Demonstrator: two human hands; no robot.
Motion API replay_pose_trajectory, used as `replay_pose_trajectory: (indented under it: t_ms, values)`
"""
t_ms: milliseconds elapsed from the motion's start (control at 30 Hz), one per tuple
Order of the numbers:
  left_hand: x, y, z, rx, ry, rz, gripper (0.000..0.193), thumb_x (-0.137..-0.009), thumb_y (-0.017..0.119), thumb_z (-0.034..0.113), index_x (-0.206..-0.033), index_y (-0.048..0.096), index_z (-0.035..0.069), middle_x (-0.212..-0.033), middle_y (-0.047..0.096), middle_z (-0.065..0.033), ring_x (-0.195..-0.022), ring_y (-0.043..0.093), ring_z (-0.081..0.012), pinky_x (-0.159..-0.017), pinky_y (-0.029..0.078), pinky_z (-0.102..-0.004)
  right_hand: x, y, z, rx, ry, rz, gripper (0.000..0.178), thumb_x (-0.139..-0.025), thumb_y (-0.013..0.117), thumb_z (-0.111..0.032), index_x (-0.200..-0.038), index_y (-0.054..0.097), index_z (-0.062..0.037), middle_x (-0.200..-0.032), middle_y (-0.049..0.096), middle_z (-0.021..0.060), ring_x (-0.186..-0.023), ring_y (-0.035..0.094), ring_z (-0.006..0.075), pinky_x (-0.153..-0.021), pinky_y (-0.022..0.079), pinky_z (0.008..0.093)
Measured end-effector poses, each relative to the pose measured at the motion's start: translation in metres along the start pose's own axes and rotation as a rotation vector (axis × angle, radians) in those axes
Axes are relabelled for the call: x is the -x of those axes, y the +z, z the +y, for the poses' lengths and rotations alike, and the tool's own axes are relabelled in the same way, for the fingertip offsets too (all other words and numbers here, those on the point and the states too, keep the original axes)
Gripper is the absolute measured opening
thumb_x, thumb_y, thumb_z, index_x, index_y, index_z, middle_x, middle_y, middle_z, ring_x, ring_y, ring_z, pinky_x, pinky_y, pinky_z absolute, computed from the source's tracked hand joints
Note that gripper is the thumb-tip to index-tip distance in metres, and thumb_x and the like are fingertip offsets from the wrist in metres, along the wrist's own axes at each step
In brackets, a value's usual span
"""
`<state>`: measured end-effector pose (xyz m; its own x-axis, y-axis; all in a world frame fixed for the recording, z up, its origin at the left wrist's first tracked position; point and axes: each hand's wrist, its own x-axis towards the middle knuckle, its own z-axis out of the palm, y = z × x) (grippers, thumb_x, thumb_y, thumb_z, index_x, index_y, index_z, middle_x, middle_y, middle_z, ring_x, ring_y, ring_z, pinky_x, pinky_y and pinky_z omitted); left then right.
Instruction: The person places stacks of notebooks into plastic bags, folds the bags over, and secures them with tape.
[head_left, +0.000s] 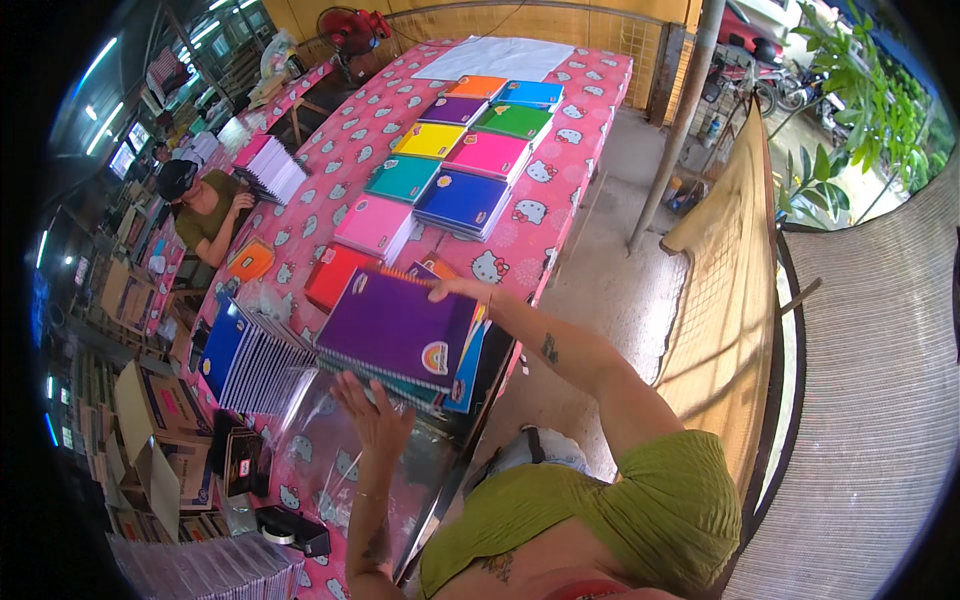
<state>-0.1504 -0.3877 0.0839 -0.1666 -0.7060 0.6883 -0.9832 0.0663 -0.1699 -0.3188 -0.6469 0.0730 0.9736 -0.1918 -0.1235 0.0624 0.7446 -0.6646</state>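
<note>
A stack of spiral notebooks with a purple cover [390, 325] on top lies tilted before me, green and blue edges showing beneath. My right hand [458, 289] grips its far right corner, the thumb across the purple cover and the other fingers partly hidden. Beside the near left edge of that stack, my left hand [375, 412] has its fingers apart, over clear plastic wrap [320, 425]. It is hard to tell whether its fingertips touch the notebooks. Just beyond the purple cover sits a red notebook [328, 277].
Notebook piles in several colours, such as a pink one [375, 222], run in two rows up the pink patterned tablecloth [350, 150]. To the left stand a blue-covered notebook stack [225, 350], a cardboard box [165, 430] and a black tape dispenser [292, 530]. A co-worker [210, 205] is across the table.
</note>
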Motion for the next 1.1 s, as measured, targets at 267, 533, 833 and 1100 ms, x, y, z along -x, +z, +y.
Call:
replay_pose_trajectory:
  t_ms: [267,533,833,1100]
  values:
    - [0.027,-0.095,-0.049,0.302,-0.039,-0.062,0.076,-0.078,0.080,0.027,-0.138,0.038,0.007,-0.127,0.054,-0.0204,-0.122,0.051,-0.0396,-0.106,0.033,-0.0607,-0.049,0.076,0.065,0.403,0.213,0.252,0.071,-0.088,0.056,-0.060,-0.146,0.046,-0.0213,-0.155,0.033,0.0098,-0.143,0.029,0.0247,-0.114,0.028,0.0477]
    - [0.192,-0.127,-0.041,0.960,-1.230,0.059,0.092,-0.063,0.092,0.015,-0.137,0.040,0.000,-0.127,0.055,-0.0141,-0.112,0.055,-0.0256,-0.097,0.046,-0.0392,-0.060,0.179,0.179,0.769,-0.443,-0.182,0.109,-0.072,0.086,-0.024,-0.154,0.017,-0.0051,-0.148,0.035,0.0133,-0.137,0.035,0.0242,-0.114,0.029,0.0390]
    - [0.288,-0.090,-0.037,0.905,-1.212,0.064,0.103,-0.064,0.090,0.016,-0.143,0.026,0.001,-0.127,0.052,-0.0147,-0.120,0.052,-0.0300,-0.105,0.040,-0.0420,-0.067,0.171,0.271,0.713,-0.415,-0.021,0.117,-0.063,0.092,-0.022,-0.154,0.019,-0.0079,-0.141,0.041,0.0122,-0.132,0.040,0.0267,-0.112,0.029,0.0392]
    - [0.251,-0.100,-0.045,0.729,-0.948,0.098,0.096,-0.061,0.091,0.009,-0.137,0.034,0.003,-0.126,0.053,-0.0132,-0.118,0.053,-0.0256,-0.100,0.044,-0.0393,-0.069,0.177,0.263,0.769,-0.466,-0.015,0.103,-0.060,0.094,-0.014,-0.141,0.032,-0.0090,-0.130,0.050,0.0096,-0.121,0.049,0.0205,-0.103,0.041,0.0373]
